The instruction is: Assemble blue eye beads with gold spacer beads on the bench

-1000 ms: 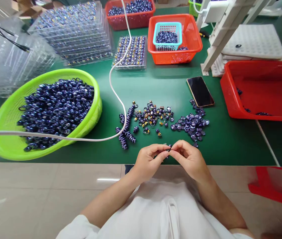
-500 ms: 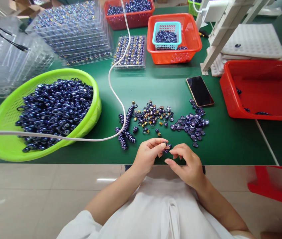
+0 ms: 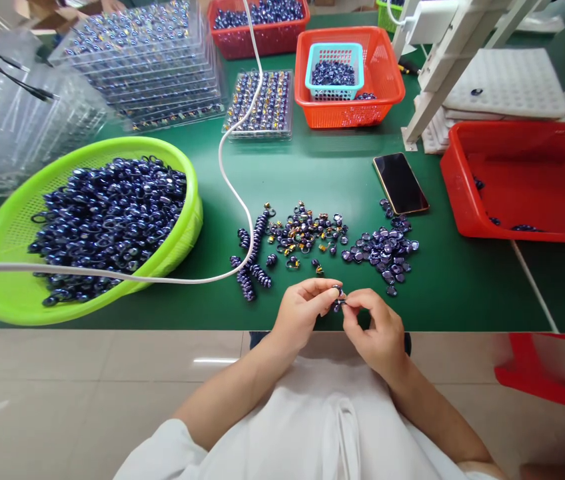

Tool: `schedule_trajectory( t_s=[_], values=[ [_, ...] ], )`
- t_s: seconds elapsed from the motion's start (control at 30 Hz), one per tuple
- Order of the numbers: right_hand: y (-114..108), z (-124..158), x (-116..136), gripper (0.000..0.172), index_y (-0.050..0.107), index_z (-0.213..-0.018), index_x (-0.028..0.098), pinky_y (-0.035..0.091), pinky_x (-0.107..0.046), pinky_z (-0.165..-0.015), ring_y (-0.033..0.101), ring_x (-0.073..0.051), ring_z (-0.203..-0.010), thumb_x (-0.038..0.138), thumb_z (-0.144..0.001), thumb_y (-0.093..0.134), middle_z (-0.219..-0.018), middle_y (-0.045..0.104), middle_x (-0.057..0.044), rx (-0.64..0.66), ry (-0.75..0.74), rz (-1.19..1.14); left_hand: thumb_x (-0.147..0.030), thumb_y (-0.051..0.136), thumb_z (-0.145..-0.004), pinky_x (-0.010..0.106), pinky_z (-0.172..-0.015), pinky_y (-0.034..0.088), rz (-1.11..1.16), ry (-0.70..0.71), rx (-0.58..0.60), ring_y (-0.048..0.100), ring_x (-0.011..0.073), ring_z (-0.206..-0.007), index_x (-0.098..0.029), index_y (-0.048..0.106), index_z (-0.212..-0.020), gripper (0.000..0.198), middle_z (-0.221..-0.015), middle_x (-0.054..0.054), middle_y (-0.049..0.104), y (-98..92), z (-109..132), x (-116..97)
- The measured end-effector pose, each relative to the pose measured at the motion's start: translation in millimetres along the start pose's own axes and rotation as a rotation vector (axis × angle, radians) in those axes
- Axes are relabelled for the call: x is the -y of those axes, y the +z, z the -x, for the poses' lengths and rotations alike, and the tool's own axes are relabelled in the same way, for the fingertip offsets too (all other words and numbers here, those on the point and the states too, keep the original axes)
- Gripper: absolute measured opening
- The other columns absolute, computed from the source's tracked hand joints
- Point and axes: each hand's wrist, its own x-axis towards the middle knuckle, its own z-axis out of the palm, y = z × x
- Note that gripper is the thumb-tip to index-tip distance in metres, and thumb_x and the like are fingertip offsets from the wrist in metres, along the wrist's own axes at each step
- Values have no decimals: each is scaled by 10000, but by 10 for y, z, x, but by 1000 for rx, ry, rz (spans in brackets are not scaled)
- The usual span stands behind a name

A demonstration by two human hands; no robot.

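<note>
My left hand [image 3: 301,311] and my right hand [image 3: 376,328] meet at the near edge of the green table [image 3: 312,167]. Both pinch a small stack of dark blue pieces [image 3: 337,297] between thumb and fingertips. Just beyond the hands lie a row of stacked blue pieces [image 3: 252,257], a heap of blue and gold pieces [image 3: 307,232] and a pile of flat blue pieces [image 3: 382,245].
A lime basket [image 3: 17,313] full of blue pieces sits at the left, a white cable [image 3: 232,193] crossing it. A phone [image 3: 401,183] lies mid-table. A red bin [image 3: 522,180] stands right, an orange basket [image 3: 350,110] and clear trays [image 3: 147,60] at the back.
My right hand dropped away from the left half a second ago, then came back up to the blue pieces. The left hand shifted slightly up and left with them.
</note>
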Motion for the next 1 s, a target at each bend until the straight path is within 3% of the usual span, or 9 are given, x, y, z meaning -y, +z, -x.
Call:
schedule_trajectory(
  t_s=[0.27, 0.47, 0.73, 1.0],
  values=[
    [-145, -47, -8, 374, 670, -1140, 286, 531, -273, -708, 633, -137, -809, 27, -900, 548, -931, 626, -17, 202, 134, -308, -311, 855, -668, 219, -545, 369, 5, -56, 8, 487, 73, -540, -145, 792, -847, 252, -614, 1, 643, -30, 34, -23],
    [-164, -62, -27, 429, 623, -1194, 278, 541, -300, -761, 648, -166, -899, 6, -865, 588, -1002, 663, -33, 148, -38, -151, -323, 846, -681, 222, -535, 362, -19, -68, 36, 476, 76, -531, -147, 792, -849, 250, -600, 0, 638, -40, 80, -51],
    [-172, -103, -28, 390, 630, -1181, 278, 573, -313, -746, 673, -177, -890, 41, -873, 602, -1009, 673, -48, 86, -115, 20, -324, 805, -741, 238, -541, 407, -237, 85, 21, 508, 105, -559, -173, 809, -893, 214, -691, 29, 706, -50, 164, -85],
    [-182, -146, -1, 388, 616, -1141, 255, 594, -308, -727, 691, -170, -853, 1, -846, 611, -961, 708, -52, 67, -200, 4, -237, 720, -842, 272, -689, 502, -505, 394, 70, 640, 173, -758, -190, 804, -998, 183, -829, 72, 722, -91, 208, -84]
  ],
)
